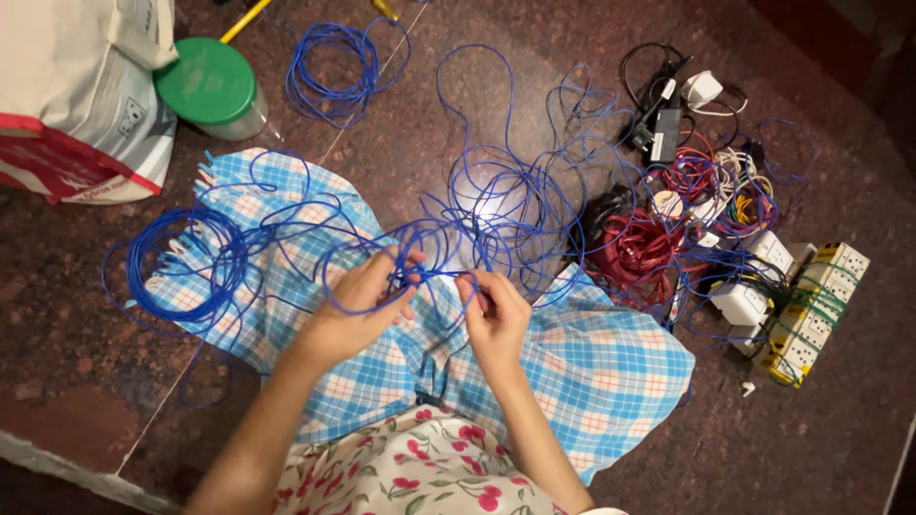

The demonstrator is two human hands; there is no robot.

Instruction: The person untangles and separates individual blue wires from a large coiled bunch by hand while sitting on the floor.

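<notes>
- Floral cloth point(420, 472) with red cherries lies nearest the camera, at the bottom edge between the two forearms.
- Left hand point(358, 300): fingers curled closed around a bunch of blue wire point(429, 253), pinching several strands together.
- Right hand point(491, 310): fingertips pinched narrowly on a strand of the same blue wire, just beside the left hand.
- Blue wire: a tangle of loops running from both hands up and to the right across the floor, partly over a checked blue cloth point(611, 367) spread beneath the hands.
- Coil of blue wire point(181, 262): rests on the cloth's left edge; a smaller coil point(334, 67) lies on the stone floor point(821, 448) above.
- Right side: red cable bundle point(634, 253), white plugs and a yellow-and-white power strip point(811, 315), well apart from the hands.
- Upper left: green lid point(205, 81) beside a white sack point(67, 95).
</notes>
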